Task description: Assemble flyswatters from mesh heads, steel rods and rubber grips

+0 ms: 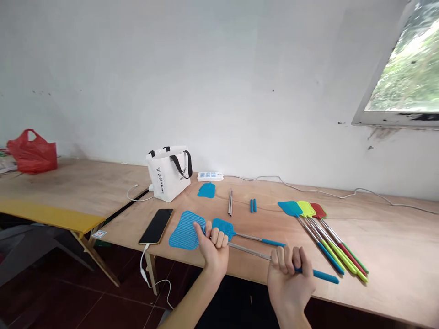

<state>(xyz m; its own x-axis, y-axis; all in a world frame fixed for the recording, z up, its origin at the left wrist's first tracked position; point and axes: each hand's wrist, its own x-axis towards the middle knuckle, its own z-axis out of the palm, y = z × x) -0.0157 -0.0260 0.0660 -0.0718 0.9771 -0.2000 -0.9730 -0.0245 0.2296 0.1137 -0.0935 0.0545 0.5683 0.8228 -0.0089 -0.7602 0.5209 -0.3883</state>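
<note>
A blue fly swatter (187,230) with a metal rod and a blue grip is held between both my hands above the table's front edge. My left hand (213,249) is closed around its neck, just beside the blue mesh head. Farther right, my right hand (290,274) wraps around the rod where the blue grip starts. Behind it, a second blue fly swatter (223,226) lies on the table. Beyond that are blue swatter heads (206,190), bare metal rods (230,202) and two short blue grips (253,205).
Several fly swatters (325,242) in blue, yellow, red and green lie fanned at the right. A phone (156,226) on a charging cable is near the left edge. A white tote bag (168,176) and a power strip (210,176) stand by the wall. A red plastic bag (32,153) sits far left.
</note>
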